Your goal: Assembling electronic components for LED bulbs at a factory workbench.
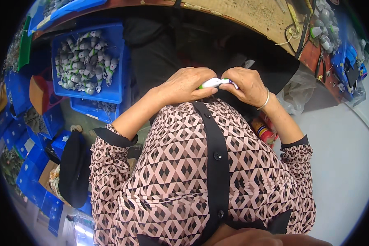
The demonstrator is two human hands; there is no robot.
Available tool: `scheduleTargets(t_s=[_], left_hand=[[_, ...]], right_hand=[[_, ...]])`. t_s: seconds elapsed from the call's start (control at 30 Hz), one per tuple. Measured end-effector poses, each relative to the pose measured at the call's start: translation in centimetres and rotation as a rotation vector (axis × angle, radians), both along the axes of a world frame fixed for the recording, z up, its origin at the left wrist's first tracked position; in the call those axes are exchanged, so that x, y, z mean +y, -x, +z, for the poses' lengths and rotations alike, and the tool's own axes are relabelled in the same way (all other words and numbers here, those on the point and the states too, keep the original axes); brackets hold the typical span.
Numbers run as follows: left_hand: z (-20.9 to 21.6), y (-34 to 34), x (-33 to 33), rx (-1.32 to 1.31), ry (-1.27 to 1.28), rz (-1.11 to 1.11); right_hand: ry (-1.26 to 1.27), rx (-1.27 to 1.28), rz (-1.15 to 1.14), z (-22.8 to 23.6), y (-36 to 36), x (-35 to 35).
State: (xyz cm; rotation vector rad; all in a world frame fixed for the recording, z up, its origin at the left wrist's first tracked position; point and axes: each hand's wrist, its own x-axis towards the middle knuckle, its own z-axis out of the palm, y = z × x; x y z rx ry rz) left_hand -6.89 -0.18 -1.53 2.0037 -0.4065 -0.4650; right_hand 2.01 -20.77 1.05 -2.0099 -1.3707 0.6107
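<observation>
In front of my body, both hands meet around a small white plastic part (210, 83) with a green end. My left hand (186, 84) closes on its thicker body, thumb below and fingers curled above. At its narrow end, my right hand (248, 87) pinches a white and dark purple piece (230, 82). Whether the two pieces are joined I cannot tell, because fingers cover much of both. A blue bin (120, 61) to the left holds many grey, white and green plastic parts (86, 61).
A wooden workbench (242, 16) curves along the far side. At the far right lie more grey parts (324, 26), pliers (322, 65) and a blue tray (339, 53). Blue bins (30, 180) stack at left beside an orange chair (39, 94). A clear plastic bag (297, 92) hangs right of my hand.
</observation>
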Motion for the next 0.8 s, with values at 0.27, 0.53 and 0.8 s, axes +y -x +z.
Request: scheduleTargets(t_s=[0.27,0.53,0.8], left_hand=[[-1.1,1.0,-1.5,-0.239,-0.008,0.179],[-1.2,1.1,-1.9,-0.396,-0.037,0.132],[-1.4,0.8,-1.9,-0.331,0.063,0.073]], right_hand=[[0.065,0.391,-0.233,-1.6,2.8,-1.2],[0.182,1.264,-0.39,-2.0,3.5,-2.2],[-0.205,-0.17,0.189,-2.1,1.2,-1.5]])
